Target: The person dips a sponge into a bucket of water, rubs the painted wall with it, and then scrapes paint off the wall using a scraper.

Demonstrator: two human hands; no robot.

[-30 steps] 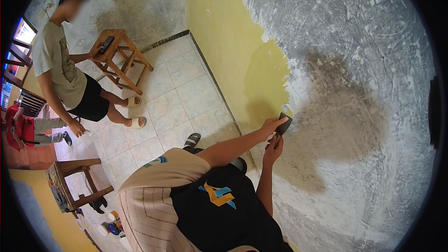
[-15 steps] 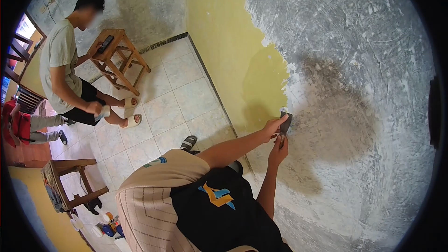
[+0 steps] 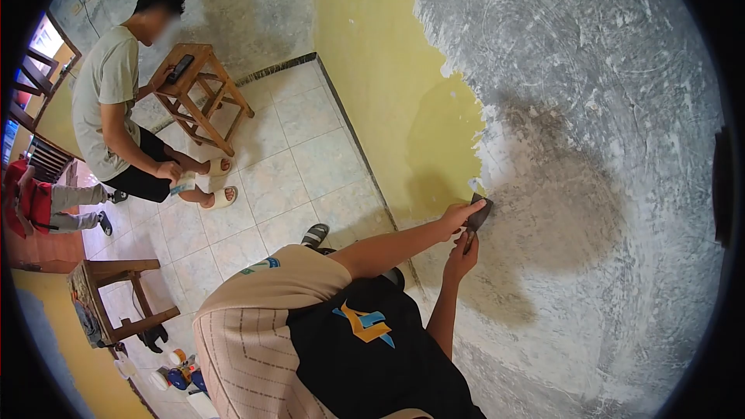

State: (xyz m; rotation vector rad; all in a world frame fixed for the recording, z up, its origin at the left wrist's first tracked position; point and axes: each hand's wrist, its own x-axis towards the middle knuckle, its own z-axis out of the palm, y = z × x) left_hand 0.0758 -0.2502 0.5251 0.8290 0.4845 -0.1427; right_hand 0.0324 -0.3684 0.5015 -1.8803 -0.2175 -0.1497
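A scraper (image 3: pixel 480 214) with a wide dark blade is held against the wall, near the ragged border between yellow paint and bare grey plaster. My right hand (image 3: pixel 461 261) is closed around its handle, below the blade. From the left, my left hand (image 3: pixel 458 219) grips the blade's side, its thumb lying across the blade and its other fingers partly hidden behind. Just above the blade, a small whitish patch of loosened paint (image 3: pixel 476 185) shows on the wall.
Another person (image 3: pixel 109 101) bends beside a wooden stool (image 3: pixel 194 85) with a dark device (image 3: pixel 180 68) on it. A second wooden stool (image 3: pixel 128 268) stands lower left, near several containers (image 3: pixel 178 376). Someone in red (image 3: pixel 31 200) is at the far left.
My hands and the scraper have moved slightly down along the wall, and the blade is tilted more. The person by the stool has shifted slightly right in view.
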